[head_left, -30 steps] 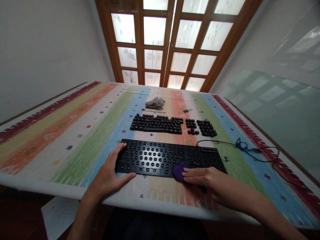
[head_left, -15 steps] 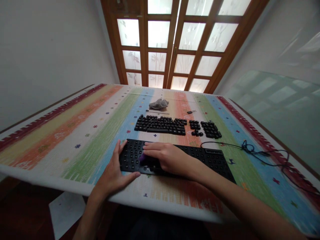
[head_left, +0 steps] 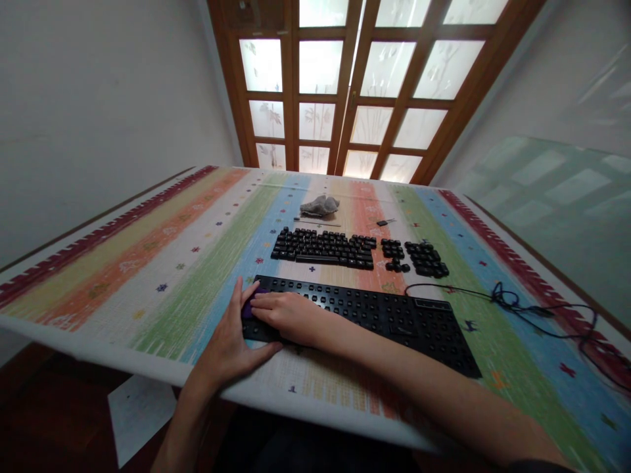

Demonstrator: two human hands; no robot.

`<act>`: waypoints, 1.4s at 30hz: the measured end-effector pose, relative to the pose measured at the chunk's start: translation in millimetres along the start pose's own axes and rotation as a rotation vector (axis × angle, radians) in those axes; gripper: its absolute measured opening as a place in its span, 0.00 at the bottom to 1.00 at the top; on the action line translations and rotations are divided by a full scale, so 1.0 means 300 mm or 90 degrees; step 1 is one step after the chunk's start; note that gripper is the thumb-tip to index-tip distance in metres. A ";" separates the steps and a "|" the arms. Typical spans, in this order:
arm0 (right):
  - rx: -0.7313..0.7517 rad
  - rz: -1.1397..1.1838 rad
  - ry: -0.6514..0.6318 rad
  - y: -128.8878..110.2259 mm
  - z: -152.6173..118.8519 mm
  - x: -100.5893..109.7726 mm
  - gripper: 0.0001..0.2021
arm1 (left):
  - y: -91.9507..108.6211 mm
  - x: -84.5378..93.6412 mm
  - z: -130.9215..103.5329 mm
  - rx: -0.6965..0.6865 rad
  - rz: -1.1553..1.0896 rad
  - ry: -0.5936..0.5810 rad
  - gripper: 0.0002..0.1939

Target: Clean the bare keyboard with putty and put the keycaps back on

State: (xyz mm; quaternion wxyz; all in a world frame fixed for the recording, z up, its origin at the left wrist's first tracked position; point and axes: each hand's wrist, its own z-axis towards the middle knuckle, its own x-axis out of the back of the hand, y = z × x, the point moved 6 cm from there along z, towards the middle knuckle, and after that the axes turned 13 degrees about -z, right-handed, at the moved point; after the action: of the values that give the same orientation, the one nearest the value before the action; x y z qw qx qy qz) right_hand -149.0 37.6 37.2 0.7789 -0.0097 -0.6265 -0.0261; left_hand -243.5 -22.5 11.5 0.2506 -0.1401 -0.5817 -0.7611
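A black keyboard base point(head_left: 365, 309) without its keycaps lies near the table's front edge. My left hand point(head_left: 231, 335) spreads around its left end, thumb along the front side and fingers at the back left corner. Pressed on the base beside it, my right hand point(head_left: 290, 316) has its fingers on a purple cloth point(head_left: 249, 306), mostly covered by that hand. Behind the base, loose black keycaps point(head_left: 323, 248) are laid out in keyboard order, with further groups of keycaps point(head_left: 426, 259) to the right.
A grey crumpled cloth point(head_left: 320, 206) and a thin rod point(head_left: 318, 223) lie behind the keycaps. To their right is a small dark tool point(head_left: 384, 223). A black cable point(head_left: 507, 301) runs from the base to the right. Striped cloth point(head_left: 197, 263) covers the table.
My right hand has slid left along the base with the purple cloth, close to my left hand. My left hand keeps its place. The whole view has shifted slightly.
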 end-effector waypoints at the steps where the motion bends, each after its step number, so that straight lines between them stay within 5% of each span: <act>1: 0.009 0.004 -0.004 0.001 -0.008 0.007 0.10 | 0.001 0.000 0.000 0.003 0.004 -0.002 0.65; 12: 0.025 0.010 -0.072 0.053 -0.088 0.061 0.19 | -0.008 0.000 -0.001 0.020 0.064 -0.008 0.65; 24: -0.093 0.067 -0.012 0.074 -0.369 0.142 0.28 | 0.007 0.005 -0.001 -0.029 0.128 0.001 0.56; 35: -0.174 -0.063 0.027 0.070 -0.637 0.166 0.31 | 0.008 0.000 0.000 -0.030 0.136 -0.008 0.55; 42: -0.201 -0.061 0.062 0.070 -0.727 0.173 0.33 | 0.012 -0.003 0.002 -0.043 0.145 -0.008 0.54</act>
State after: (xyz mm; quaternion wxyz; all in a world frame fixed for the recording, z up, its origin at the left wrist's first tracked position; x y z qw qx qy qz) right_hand 76.0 46.6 41.4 0.7952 -0.1008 -0.5757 -0.1614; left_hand -240.9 -22.5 14.2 0.3269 -0.2182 -0.5376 -0.7460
